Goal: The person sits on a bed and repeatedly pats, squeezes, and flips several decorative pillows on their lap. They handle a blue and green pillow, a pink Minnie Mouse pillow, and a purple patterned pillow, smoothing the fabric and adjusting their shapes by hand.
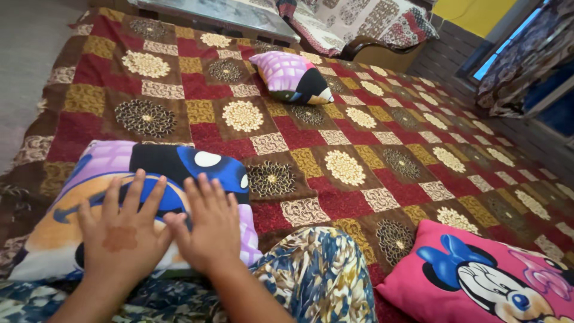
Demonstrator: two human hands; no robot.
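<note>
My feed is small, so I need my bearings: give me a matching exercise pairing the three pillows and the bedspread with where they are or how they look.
Things:
1. pillow under both hands
2. pink pillow
3. small lilac pillow
4. bedspread

Descriptions:
A. far, near the middle of the bed
B. red, brown and gold patchwork squares
C. near left, lilac, orange and blue, with the left hand and right hand flat on it
D. near right corner, cartoon mouse print

Pairs: 1-C, 2-D, 3-A, 4-B

packages: none | labels: none | signs: none | screens: none
</note>
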